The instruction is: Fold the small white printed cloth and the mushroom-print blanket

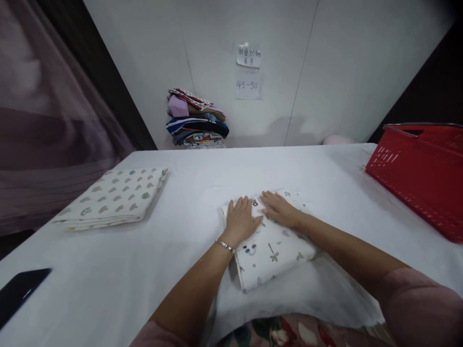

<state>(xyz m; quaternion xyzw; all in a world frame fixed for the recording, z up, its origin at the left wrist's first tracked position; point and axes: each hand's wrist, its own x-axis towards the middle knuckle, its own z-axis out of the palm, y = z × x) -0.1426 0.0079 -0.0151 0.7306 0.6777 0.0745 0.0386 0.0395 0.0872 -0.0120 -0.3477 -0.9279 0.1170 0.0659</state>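
Observation:
A folded white cloth with small grey prints (275, 248) lies on the white-covered table (173, 270), close to my body. My left hand (242, 219), with a bracelet at its wrist, rests flat on the cloth's left part, fingers spread. Flat on its far part lies my right hand (280, 208), its fingers also apart. Neither hand grips anything. Both palms and the cloth beneath them are hidden.
Another folded cloth with grey prints (119, 195) is at the table's left. A dark flat device (21, 291) lies at the near left edge. A red basket (423, 168) stands at the right. Stacked fabrics (197, 120) rise beyond the far edge.

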